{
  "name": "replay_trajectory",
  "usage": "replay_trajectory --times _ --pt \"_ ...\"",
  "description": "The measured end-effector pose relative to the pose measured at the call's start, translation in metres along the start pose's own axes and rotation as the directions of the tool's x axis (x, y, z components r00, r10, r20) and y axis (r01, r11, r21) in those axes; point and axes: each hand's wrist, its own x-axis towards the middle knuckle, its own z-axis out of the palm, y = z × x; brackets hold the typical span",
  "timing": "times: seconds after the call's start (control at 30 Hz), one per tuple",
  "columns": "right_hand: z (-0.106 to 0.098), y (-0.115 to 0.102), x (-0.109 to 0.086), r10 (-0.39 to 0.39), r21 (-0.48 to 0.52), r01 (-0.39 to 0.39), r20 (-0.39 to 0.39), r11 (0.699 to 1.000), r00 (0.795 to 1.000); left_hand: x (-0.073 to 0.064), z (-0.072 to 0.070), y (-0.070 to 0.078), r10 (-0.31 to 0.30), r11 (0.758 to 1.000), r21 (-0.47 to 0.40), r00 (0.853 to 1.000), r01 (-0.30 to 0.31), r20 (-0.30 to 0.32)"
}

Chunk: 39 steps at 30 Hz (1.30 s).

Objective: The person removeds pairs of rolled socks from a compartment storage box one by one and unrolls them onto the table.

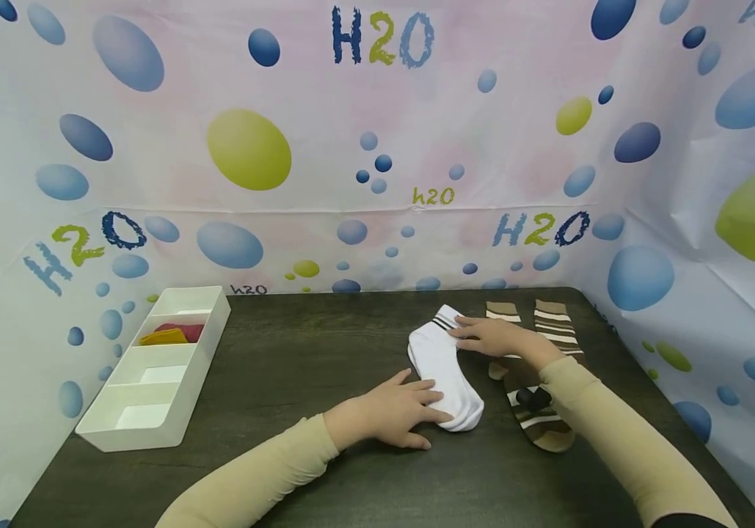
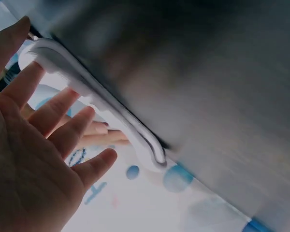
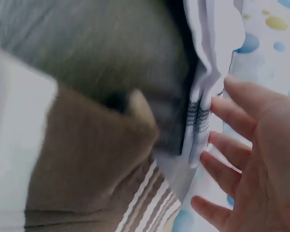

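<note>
A pair of white socks, laid one on the other, lies flat on the dark table with its black-striped cuffs toward the back. My left hand rests its spread fingertips on the foot part; in the left wrist view those fingers are straight against the white fabric. At the cuff end, my right hand touches the edge with extended fingers. Brown-and-white striped socks lie just right of the white pair, partly hidden under my right forearm. A black patch shows on them.
At the left of the dark table stands a white tray divided into several compartments. One compartment holds folded red cloth and yellow cloth. A patterned sheet hangs behind and along the sides.
</note>
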Motion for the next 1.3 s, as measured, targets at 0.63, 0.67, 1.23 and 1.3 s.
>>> replay_trajectory --times 0.63,0.67,1.23,1.3 --pt "-0.009 0.029 -0.001 -0.022 0.199 0.016 0.028 0.980 0.999 0.039 -0.013 0.026 -0.054 0.998 -0.020 0.998 0.055 0.020" --pt "-0.009 0.029 -0.001 -0.019 0.196 0.013 0.027 0.980 0.999 0.039 -0.013 0.027 -0.061 0.998 -0.024 0.998 0.061 0.023" --pt "-0.028 0.024 -0.013 0.007 0.120 0.006 -0.110 0.993 0.994 0.042 -0.021 0.032 -0.046 0.998 -0.046 0.996 0.042 -0.078" --pt "-0.032 0.024 -0.013 0.050 0.139 -0.026 -0.174 0.990 0.984 0.043 -0.021 0.030 -0.040 0.999 -0.015 0.987 0.038 -0.153"
